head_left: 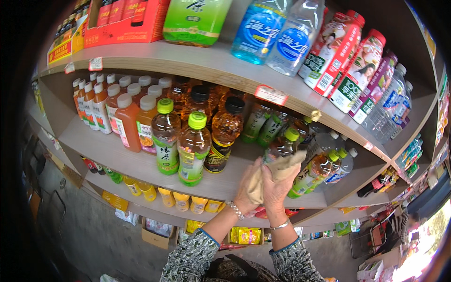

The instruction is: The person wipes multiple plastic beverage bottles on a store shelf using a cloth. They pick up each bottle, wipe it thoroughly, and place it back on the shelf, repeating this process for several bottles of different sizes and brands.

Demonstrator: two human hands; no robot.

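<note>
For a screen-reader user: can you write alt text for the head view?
Both hands, left hand and right hand, press a beige cloth around a green-capped bottle on a wooden shelf crowded with drink bottles. Patterned sleeves come in from below; more stocked shelves run above and beneath.

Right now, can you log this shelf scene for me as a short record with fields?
setting: shop shelves stocked with drink bottles
left hand: pressed on a beige cloth, bracelet on the wrist
right hand: gripping the same cloth, bracelet on the wrist
cloth: wrapped against a green-capped bottle on the middle shelf
nearby: two green-capped tea bottles and a dark-capped bottle to the left
upper shelf: clear water bottles
</note>
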